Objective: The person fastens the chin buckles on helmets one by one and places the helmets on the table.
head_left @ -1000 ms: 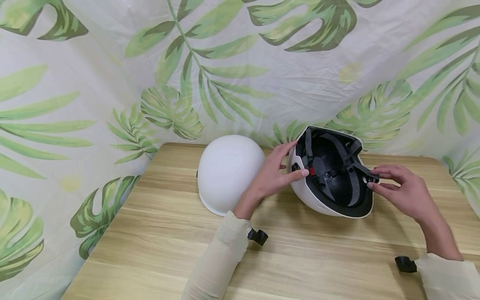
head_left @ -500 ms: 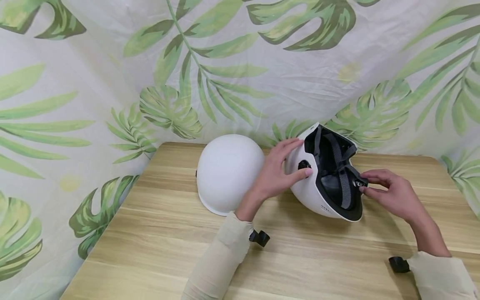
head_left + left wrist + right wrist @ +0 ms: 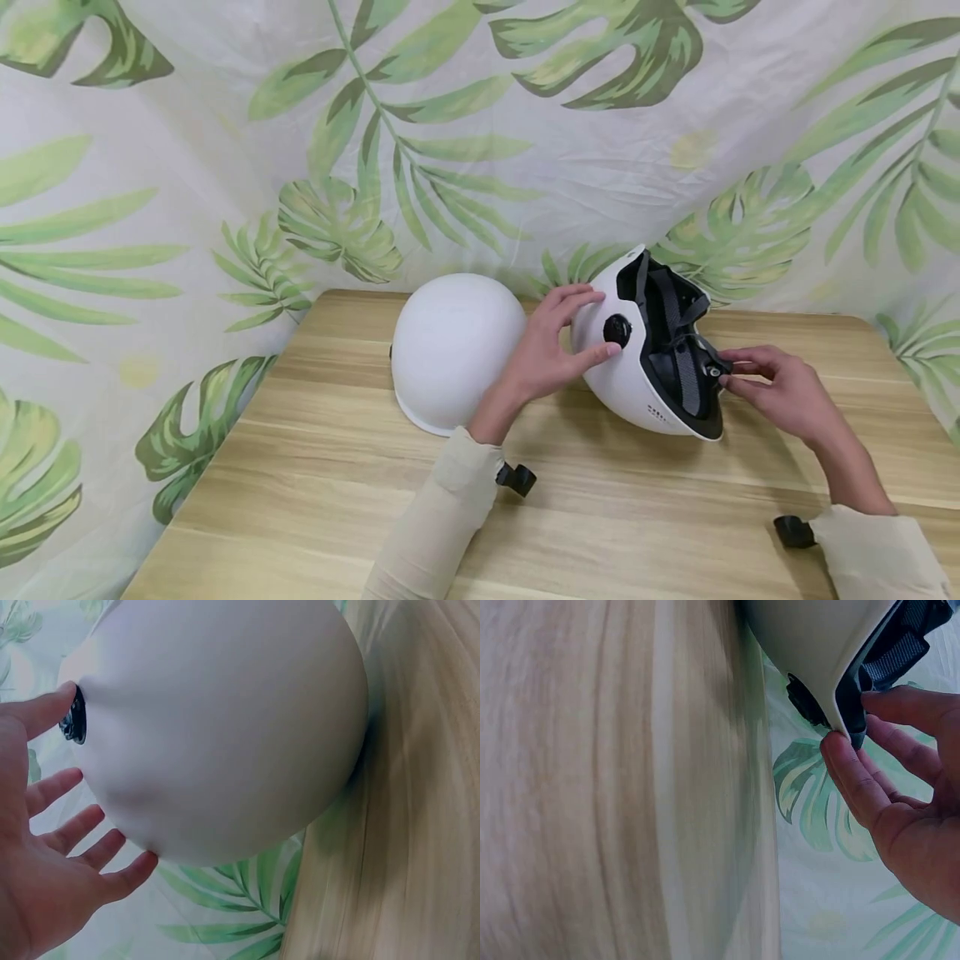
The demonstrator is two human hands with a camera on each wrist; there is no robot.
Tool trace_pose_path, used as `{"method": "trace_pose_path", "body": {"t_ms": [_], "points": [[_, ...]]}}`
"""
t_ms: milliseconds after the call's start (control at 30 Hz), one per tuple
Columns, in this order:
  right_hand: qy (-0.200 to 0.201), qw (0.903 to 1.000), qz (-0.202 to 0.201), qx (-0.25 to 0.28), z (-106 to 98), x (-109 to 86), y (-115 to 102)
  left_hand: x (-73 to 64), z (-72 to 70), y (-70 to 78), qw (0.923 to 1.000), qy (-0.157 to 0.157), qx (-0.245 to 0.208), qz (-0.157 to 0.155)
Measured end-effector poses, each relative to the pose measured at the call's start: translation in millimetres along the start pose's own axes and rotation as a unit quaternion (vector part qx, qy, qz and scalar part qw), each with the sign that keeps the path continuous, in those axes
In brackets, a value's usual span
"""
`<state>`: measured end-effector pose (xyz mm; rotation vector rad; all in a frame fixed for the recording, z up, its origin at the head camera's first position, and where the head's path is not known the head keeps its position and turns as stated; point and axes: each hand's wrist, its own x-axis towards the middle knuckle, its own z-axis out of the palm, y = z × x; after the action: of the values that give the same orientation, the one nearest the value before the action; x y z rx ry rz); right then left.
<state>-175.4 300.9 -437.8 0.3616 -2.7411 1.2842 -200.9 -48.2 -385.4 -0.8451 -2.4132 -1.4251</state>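
Observation:
A white helmet (image 3: 637, 392) lies tilted on its shell at the back right of the table, its black-lined opening turned up and to the right. Grey straps (image 3: 686, 354) cross the inside. My left hand (image 3: 551, 350) touches the shell's left side with fairly straight, spread fingers. Its thumb lies at a round black knob (image 3: 617, 330), which also shows in the left wrist view beside that hand (image 3: 45, 877). On the opposite side my right hand (image 3: 787, 392) pinches the helmet's rim. In the right wrist view that hand (image 3: 915, 802) has its thumb inside the edge and fingertips outside.
A second white helmet (image 3: 453, 350) sits dome up to the left, partly behind my left hand. Both stand on a wood-grain table (image 3: 315, 475). A leaf-print cloth (image 3: 465, 125) hangs close behind the table's back edge.
The tilted helmet has turned so its opening faces more to the right, and more of its left side with the knob shows. My right hand has moved left along with the rim.

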Motion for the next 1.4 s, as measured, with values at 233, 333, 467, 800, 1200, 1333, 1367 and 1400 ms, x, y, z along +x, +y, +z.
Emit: {"method": "trace_pose_path", "body": {"t_ms": [233, 333, 467, 800, 1200, 1333, 1367, 1400], "points": [[-0.025, 0.9997, -0.007, -0.002, 8.8, 2.1, 0.1, 0.1, 4.8, 4.2, 0.9982, 0.046, 0.026, 0.026], [-0.026, 0.9996, -0.011, -0.01, 10.7, 2.9, 1.3, 0.9, 4.3, 4.2, 0.9983, 0.044, 0.027, 0.026], [-0.025, 0.9996, -0.007, -0.01, 11.1, 3.1, 3.5, 1.1, 3.6, 2.1, 0.9992, 0.033, 0.016, 0.012], [-0.054, 0.9983, 0.017, 0.013, 12.8, 2.7, 0.9, 1.3, 3.6, -1.0, 0.9992, -0.004, -0.001, -0.04], [-0.099, 0.9948, 0.017, 0.017, 18.5, 3.4, -2.1, 1.9, 3.7, 2.0, 0.9996, -0.005, 0.015, -0.024], [-0.106, 0.9939, 0.024, 0.013, 17.6, 3.8, -3.7, 1.0, 1.7, -3.4, 0.9989, -0.029, -0.001, -0.037], [-0.107, 0.9939, 0.026, 0.012, 17.5, 3.9, -4.5, 0.6, 1.5, -4.7, 0.9984, -0.035, -0.007, -0.044], [-0.107, 0.9938, 0.028, 0.011, 17.4, 4.1, -5.0, 0.3, 1.4, -5.8, 0.9978, -0.039, -0.014, -0.053]]}}
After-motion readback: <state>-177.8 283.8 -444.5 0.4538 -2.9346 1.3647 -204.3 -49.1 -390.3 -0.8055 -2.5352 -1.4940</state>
